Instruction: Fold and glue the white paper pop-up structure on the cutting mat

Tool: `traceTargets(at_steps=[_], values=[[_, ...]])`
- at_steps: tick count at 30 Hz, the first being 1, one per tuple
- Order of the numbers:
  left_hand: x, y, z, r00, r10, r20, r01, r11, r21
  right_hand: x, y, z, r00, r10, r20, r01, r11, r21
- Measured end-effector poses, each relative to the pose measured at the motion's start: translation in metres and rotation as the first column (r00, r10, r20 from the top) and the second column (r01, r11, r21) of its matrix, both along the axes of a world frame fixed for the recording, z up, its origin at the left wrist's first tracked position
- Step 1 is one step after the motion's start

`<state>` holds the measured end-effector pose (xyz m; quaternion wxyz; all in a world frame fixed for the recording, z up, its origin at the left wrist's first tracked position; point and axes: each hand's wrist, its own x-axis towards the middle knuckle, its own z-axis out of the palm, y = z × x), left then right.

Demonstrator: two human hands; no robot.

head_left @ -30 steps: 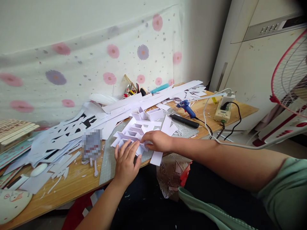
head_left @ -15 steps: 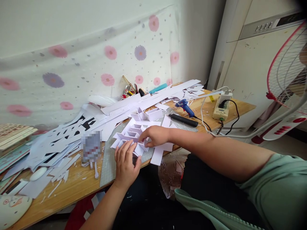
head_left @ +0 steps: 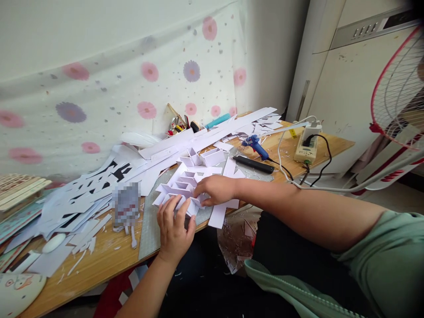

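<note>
A white card model (head_left: 185,177) with upright walls forming several small compartments rests on a grey cutting mat (head_left: 149,240). My left hand (head_left: 175,227) lies at its near left corner, fingers stretched and apart, fingertips touching the walls. From the right, my right hand (head_left: 217,190) reaches over the model with thumb and fingers bent together at a wall on its near right side; the fingertips are partly hidden. Loose white card strips (head_left: 217,215) lie beside and under my right wrist. A black utility knife (head_left: 253,164) sits beyond my right forearm.
A blue glue gun (head_left: 255,146) and a power strip (head_left: 305,148) with cables stand at the right. White card offcuts (head_left: 89,190) cover the left and back of the wooden table (head_left: 96,271). A fan (head_left: 397,88) is at far right; a bag of scraps (head_left: 236,240) hangs below the edge.
My left fingers have spread slightly on the model. My right hand has shifted very little, and the model looks unmoved. The camera view has tilted slightly.
</note>
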<state>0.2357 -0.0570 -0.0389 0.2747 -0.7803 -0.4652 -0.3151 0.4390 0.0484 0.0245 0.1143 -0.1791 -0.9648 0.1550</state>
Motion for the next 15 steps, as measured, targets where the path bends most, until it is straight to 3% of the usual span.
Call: traceTargets(at_steps=[9,15], values=[[0.0050,-0.0045,-0.0055,0.980,0.159,-0.123,-0.144,0.982,0.124,0.0074,-0.0017,-0.0008,0.999,0.007,-0.041,-0.006,1.000,0.029],[0.0031,-0.0082,-0.0028,0.983,0.106,-0.148,-0.086,0.987,0.132,0.0088,-0.0057,-0.0020,0.998,-0.006,-0.054,0.012,0.994,0.111]])
